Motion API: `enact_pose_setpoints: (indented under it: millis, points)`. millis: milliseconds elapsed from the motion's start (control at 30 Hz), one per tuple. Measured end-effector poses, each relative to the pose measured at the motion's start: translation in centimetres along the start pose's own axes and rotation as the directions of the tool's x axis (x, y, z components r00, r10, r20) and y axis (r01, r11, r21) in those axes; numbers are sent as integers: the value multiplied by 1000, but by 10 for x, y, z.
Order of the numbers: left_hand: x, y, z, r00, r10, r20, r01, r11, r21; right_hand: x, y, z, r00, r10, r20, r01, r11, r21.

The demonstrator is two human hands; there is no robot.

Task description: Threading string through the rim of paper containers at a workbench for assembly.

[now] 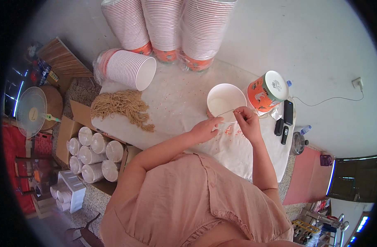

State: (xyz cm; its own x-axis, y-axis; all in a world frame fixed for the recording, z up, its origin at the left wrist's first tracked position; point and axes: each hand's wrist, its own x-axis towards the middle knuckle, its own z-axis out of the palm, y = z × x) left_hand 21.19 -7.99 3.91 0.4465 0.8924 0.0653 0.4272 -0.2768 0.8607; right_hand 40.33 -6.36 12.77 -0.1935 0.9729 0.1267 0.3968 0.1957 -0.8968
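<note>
My left hand sits nearest me on the white-covered tabletop, fingers curled in a loose fist with thumb and forefinger tips closed at one end of a thin string. Just to its right and a touch farther out, my right hand is raised, its fingers pinched narrow on the other end. The string runs between the two pinches, its long axis slanting from low on my left up toward my right, and it crosses the near rim of the open white cup that stands right beyond both hands. So the cup's mouth lies straight ahead of my fingers, touching distance from either, with the right hand I judge slightly closer to the rim. Beside the cup on the right an orange cup lies tipped over. Out to the left is a heap of tan strings, and at the far edge, stacks of cups.
</note>
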Motion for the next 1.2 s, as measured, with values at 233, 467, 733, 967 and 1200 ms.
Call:
enact_pose_setpoints:
  millis: [233, 467, 733, 967, 1200]
  points:
    - [10, -21, -64, 968, -162, -190, 170, 985, 30, -14, 10, -9, 994, 101, 30, -100, 995, -14]
    - [20, -36, -98, 940, -128, -317, 214, 943, 255, -28, -6, 21, 948, 141, 285, -152, 988, 16]
    - [23, -37, -108, 844, 175, -508, 54, 913, 405, -38, -9, 36, 878, 117, 464, -111, 993, -42]
    - [-20, 43, -63, 995, 93, -18, -95, 972, -215, -33, -17, 39, 901, -68, 429, 83, 996, -15]
    - [-34, 24, -95, 986, 58, -156, -71, 994, -80, -30, -20, 26, 942, 89, 322, -108, 993, 43]
